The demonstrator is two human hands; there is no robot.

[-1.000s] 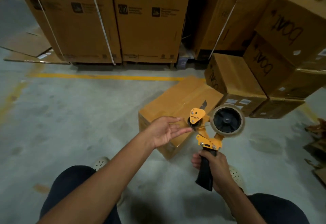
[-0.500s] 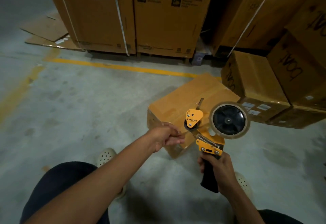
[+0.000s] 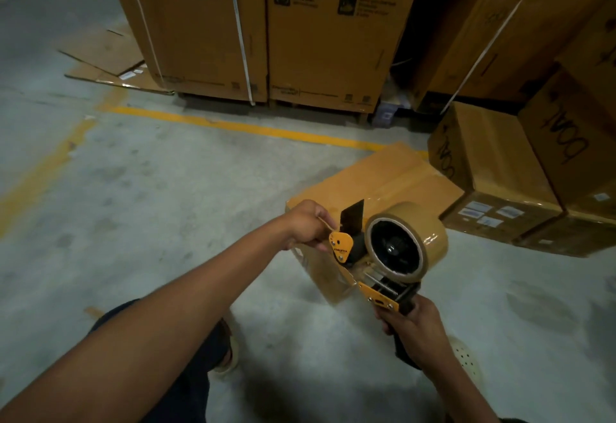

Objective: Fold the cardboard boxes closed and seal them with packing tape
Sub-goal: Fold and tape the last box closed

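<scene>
My right hand (image 3: 413, 326) is wrapped around the black handle of the tape dispenser (image 3: 380, 292), holding it up in front of me with the tape roll (image 3: 430, 232) on its right. My left hand (image 3: 305, 224) is curled at the dispenser's nose, pinching what looks like the tape's loose end, though the strip is too thin to be sure. The cardboard box (image 3: 393, 176) sits closed on the concrete floor (image 3: 166, 206) just beyond and below both hands, its long axis running away to my right. My left hand is nearer its front corner, so I judge the tape should start there.
</scene>
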